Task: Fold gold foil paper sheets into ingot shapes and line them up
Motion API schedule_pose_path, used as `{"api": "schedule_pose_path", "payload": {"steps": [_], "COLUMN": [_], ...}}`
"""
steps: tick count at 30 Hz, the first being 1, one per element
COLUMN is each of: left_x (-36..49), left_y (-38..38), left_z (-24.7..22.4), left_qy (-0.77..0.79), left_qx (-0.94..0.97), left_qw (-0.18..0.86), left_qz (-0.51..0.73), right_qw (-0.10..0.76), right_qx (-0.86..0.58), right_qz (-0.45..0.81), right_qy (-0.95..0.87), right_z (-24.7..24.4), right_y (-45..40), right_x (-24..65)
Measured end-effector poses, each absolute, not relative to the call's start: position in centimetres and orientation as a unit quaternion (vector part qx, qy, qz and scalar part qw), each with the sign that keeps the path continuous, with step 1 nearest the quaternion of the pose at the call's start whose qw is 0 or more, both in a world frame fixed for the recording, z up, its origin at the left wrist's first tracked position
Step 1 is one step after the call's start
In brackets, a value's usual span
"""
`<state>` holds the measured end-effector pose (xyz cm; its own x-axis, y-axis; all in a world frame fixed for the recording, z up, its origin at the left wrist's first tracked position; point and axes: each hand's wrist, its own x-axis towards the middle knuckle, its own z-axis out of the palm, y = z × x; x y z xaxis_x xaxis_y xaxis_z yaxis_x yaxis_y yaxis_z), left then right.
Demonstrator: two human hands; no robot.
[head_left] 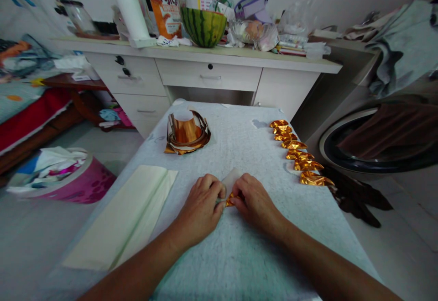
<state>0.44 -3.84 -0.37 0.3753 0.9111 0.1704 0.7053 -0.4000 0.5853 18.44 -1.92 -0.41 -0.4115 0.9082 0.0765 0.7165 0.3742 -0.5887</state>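
Observation:
My left hand [205,200] and my right hand [255,198] meet over the middle of the cloth-covered table [236,141]. Between them is a small sheet of gold foil paper [229,200], with a pale piece of paper [232,178] showing just behind it. Both hands have their fingers curled and pinch the foil paper from either side; its full shape is hidden by the fingers. To the left lies a stack of pale yellow paper [119,214]. Farther back sits a curled stack of gold foil sheets [187,132]. Several folded gold foil ingots [296,155] form a row along the right edge.
A white desk [208,70] stands behind the table, bearing half a watermelon [204,27] and an orange snack bag [166,6]. On the floor at left is a pink bin [80,182] full of waste. At right stands a washing machine [328,141].

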Motion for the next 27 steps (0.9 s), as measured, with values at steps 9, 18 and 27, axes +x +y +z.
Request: {"api": "schedule_pose_path", "payload": {"steps": [9,18,27], "left_x": [0.41,0.48,0.33], "left_y": [-3.85,-3.87,-3.67], "left_z": [-0.31,-0.12,-0.19], "left_qy": [0.523,0.527,0.528], "left_qx": [0.795,0.794,0.795], "left_qw": [0.208,0.217,0.214], "left_qz": [0.226,0.212,0.208], "right_qw": [0.182,0.188,0.236], "right_qx": [-0.488,-0.493,-0.481], "right_qz": [0.217,0.209,0.258], "right_qy": [-0.826,-0.823,-0.803], "right_z": [-0.07,-0.75,-0.88], "right_y": [-2.32,-2.11,-1.96], "right_x": [18.47,18.51,18.67]}}
